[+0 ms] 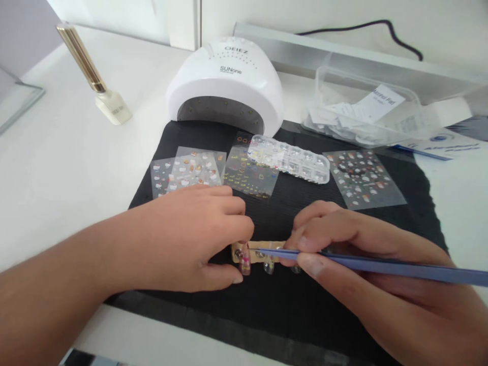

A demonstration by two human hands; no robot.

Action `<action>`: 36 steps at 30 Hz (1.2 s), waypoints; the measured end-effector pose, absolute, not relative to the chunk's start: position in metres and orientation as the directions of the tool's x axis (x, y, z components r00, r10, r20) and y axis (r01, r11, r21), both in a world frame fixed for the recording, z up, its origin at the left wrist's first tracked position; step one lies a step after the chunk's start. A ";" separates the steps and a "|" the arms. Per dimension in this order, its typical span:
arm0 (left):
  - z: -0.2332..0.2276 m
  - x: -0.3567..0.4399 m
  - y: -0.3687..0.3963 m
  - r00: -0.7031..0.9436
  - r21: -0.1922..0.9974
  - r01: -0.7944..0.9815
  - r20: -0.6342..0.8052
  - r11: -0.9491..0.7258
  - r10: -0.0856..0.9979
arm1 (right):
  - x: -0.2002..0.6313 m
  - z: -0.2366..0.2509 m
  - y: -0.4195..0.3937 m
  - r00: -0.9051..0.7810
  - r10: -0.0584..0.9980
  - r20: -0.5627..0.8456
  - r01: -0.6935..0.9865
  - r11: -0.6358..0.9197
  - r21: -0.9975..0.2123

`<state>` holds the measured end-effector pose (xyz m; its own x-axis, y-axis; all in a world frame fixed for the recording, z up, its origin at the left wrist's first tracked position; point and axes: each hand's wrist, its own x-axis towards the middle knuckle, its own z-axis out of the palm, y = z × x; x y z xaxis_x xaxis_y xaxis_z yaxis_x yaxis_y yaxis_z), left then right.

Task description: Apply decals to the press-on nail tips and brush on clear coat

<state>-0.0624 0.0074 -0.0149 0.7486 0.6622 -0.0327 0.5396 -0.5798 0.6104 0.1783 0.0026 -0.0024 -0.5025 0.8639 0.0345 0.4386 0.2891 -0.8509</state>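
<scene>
Both hands work just in front of the white nail lamp (224,81). Left hand (198,234) pinches the nail strip (259,252); right hand (335,239) grips blue tweezers (381,264), tip touching the strip.

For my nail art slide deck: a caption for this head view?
Left hand steadies a strip of press-on nails while right hand points blue tweezers at it.

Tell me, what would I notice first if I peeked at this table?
Two hands meet at the front of the black mat: the left hand steadies a strip of fake nails, and the right hand holds blue tweezers to it. Behind them sits a white nail lamp.
</scene>
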 end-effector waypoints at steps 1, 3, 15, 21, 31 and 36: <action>-0.015 -0.062 0.007 0.748 0.610 0.540 -0.032 -0.580 0.663 | 0.178 -0.003 0.003 -0.498 0.867 0.031 0.442 0.285 -0.851; -0.015 -0.062 0.007 0.748 0.609 0.542 -0.034 -0.580 0.663 | 0.178 -0.003 0.004 -0.496 0.868 0.031 0.443 0.284 -0.850; -0.016 -0.063 0.007 0.749 0.607 0.545 -0.041 -0.579 0.662 | 0.176 -0.001 0.003 -0.502 0.865 0.025 0.435 0.277 -0.857; -0.015 -0.062 0.008 0.753 0.611 0.540 -0.042 -0.579 0.657 | 0.176 0.001 0.005 -0.504 0.863 0.026 0.431 0.278 -0.858; -0.014 -0.063 0.008 0.753 0.613 0.540 -0.043 -0.577 0.657 | 0.179 0.001 0.006 -0.517 0.856 0.010 0.442 0.276 -0.854; -0.014 -0.063 0.007 0.752 0.613 0.541 -0.047 -0.575 0.657 | 0.178 0.001 0.006 -0.525 0.851 0.022 0.433 0.289 -0.854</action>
